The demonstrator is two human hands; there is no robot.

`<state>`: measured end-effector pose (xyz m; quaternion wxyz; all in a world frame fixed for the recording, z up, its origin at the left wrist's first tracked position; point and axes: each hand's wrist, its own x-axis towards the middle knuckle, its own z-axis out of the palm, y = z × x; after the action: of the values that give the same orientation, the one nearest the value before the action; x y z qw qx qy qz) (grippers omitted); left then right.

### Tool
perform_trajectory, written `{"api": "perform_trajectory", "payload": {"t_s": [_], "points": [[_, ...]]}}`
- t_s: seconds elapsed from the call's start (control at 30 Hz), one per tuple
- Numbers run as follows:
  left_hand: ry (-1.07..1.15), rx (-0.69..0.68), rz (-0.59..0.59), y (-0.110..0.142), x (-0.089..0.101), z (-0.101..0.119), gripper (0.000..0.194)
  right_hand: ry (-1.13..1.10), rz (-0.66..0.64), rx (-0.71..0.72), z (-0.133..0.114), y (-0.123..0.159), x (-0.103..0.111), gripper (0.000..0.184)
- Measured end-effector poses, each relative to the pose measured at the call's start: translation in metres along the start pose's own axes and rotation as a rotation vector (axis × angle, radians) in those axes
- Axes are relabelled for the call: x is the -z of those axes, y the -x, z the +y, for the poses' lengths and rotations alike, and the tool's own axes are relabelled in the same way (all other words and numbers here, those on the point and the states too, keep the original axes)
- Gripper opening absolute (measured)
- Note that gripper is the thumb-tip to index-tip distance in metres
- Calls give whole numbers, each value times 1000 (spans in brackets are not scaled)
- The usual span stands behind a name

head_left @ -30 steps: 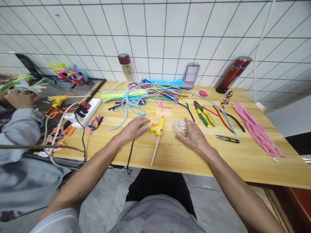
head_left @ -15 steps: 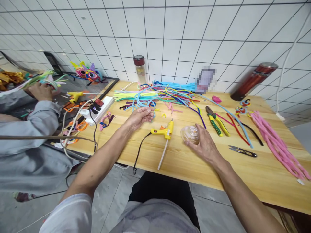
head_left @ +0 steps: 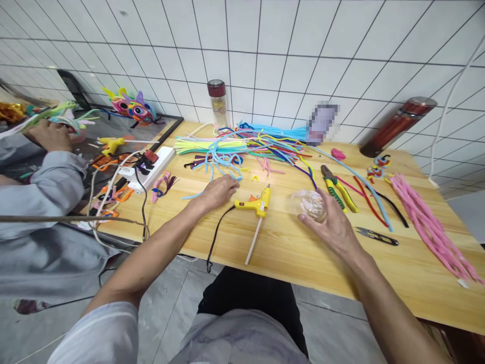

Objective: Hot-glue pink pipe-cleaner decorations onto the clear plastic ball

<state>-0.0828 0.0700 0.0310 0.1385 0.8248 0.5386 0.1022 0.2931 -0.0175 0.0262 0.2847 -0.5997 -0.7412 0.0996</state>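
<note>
In my right hand (head_left: 333,220) is a clear, rounded cup-like container (head_left: 308,206), with thumb and fingers around its right side. It is above the wood, right of a yellow hot glue gun (head_left: 257,203) that has a glue stick (head_left: 253,241) sticking out of its back. My left hand (head_left: 220,193) is palm down, left of the glue gun's nozzle; its fingers point right and their undersides are hidden. Light blue pipe cleaners (head_left: 217,156) lie just beyond it in loose loops, one strip showing by the wrist. A small yellow curl (head_left: 255,178) lies nearby.
Pliers (head_left: 337,189), thread snips (head_left: 378,236) and pink pipe cleaners (head_left: 428,222) lie to the right. A glass bottle (head_left: 219,103) and a red flask (head_left: 399,126) stand by the wall. At left are a power strip (head_left: 153,169) with cables and a co-worker's hand (head_left: 51,135).
My left hand has turned palm down and dropped lower, and the light blue loops beside it have shifted. My right hand has moved slightly right with the clear container. The view has tilted a little.
</note>
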Motion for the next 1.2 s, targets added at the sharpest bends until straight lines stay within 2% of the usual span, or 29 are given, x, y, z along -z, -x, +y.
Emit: {"api": "perform_trajectory", "payload": {"t_s": [0.17, 0.3, 0.4, 0.53, 0.63, 0.77, 0.87, 1.0, 1.1, 1.2], "points": [[-93, 113, 24, -11, -1, 0, 30, 37, -44, 51, 0, -15, -5, 95], [-140, 183, 33, -11, 5, 7, 31, 61, -63, 31, -1, -26, -22, 93], [-135, 210, 85, -11, 9, 14, 27, 53, -98, 30, 0, -27, -34, 95], [-22, 146, 131, -19, 15, 22, 16, 15, -57, 27, 5, -21, -39, 95], [80, 91, 180, -28, 17, 31, 11, -28, 12, 2, 8, -18, -33, 84], [262, 85, 338, -33, 8, 39, 7, -117, 96, -13, 9, -16, -22, 67], [374, 95, 459, -30, -3, 35, 14, -197, 154, -32, 7, -16, -19, 61], [432, 89, 562, -25, -13, 27, 30, -279, 221, -37, 7, -18, -20, 55], [506, 98, 575, -22, -16, 28, 40, -300, 220, -55, 7, -19, -21, 54], [559, 94, 540, -19, -18, 33, 47, -314, 224, -77, 6, -20, -20, 53]]}}
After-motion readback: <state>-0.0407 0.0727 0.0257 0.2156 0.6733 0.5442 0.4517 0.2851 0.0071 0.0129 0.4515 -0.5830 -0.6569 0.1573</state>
